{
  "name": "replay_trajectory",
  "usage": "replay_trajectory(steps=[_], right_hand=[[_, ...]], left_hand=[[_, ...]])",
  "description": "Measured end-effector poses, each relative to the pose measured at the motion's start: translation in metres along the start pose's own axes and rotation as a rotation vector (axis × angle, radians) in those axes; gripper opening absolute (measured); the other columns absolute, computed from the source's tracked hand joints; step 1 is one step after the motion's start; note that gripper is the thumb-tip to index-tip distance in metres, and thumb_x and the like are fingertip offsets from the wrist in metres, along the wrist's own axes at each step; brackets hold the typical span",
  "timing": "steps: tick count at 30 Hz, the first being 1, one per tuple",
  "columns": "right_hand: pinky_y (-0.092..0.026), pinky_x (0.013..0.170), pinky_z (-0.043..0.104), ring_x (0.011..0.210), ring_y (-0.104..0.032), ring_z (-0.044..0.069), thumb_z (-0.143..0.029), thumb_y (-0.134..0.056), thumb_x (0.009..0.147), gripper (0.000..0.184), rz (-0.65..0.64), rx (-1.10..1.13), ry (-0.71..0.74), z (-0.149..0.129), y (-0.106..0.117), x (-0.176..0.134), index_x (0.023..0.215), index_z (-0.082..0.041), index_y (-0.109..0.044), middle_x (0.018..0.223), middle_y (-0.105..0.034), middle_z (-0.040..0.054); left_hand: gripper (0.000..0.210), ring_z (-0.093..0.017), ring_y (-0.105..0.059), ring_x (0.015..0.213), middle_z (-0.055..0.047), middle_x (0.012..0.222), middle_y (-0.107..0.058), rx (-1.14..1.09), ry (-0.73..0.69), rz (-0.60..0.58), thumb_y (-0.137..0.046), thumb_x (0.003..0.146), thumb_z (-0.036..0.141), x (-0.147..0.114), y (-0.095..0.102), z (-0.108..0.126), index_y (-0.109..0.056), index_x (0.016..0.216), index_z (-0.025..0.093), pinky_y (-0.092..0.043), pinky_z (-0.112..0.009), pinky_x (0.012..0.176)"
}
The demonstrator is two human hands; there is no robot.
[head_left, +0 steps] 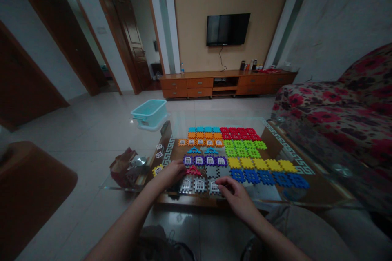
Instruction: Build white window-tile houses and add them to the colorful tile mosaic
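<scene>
My left hand (174, 172) reaches over the near left part of the glass table, its fingertips closed at the left end of a red roof-shaped puzzle piece (193, 170). Beneath that piece lie grey window tiles (200, 185) in a row. At the row's right end, my right hand (233, 191) has thumb and forefinger on the edge of a grey tile with a white window (213, 186). Purple window tiles (198, 160) lie just beyond, and plain grey tiles (212, 171) sit between my hands. A yellow window tile (157, 169) is partly hidden by my left hand.
Blue tiles (266, 177), yellow tiles (260, 164), green tiles (241, 149), red tiles (240, 133) and orange tiles (204, 135) lie in rows on the glass table (324, 189). A brown bag (121, 167) is at the left. A turquoise tub (150, 114) stands on the floor.
</scene>
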State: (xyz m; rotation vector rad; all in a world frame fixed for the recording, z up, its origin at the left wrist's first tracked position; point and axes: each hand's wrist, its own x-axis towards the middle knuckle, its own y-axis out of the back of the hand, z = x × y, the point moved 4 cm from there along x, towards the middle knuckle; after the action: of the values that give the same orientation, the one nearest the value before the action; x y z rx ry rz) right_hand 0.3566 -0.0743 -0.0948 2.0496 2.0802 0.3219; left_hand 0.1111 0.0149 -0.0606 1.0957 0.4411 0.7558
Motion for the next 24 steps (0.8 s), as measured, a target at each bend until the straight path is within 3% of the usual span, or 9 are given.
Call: replay_trajectory(steps=[24], right_hand=[[-0.049,0.073,0.035,0.082,-0.063,0.024,-0.043,-0.059,0.081,0.025,0.021,0.003,0.005,-0.0023,-0.0021,-0.0007,0.091,-0.022,-0.069,0.088,-0.072,0.0056]], left_hand=[[0.021,-0.018,-0.064,0.090,-0.007,0.100,-0.068,0.024,0.003,-0.014,-0.052,0.095,0.015,0.0021,-0.0040,-0.0046,-0.073,0.095,0.018,-0.051,-0.027,0.083]])
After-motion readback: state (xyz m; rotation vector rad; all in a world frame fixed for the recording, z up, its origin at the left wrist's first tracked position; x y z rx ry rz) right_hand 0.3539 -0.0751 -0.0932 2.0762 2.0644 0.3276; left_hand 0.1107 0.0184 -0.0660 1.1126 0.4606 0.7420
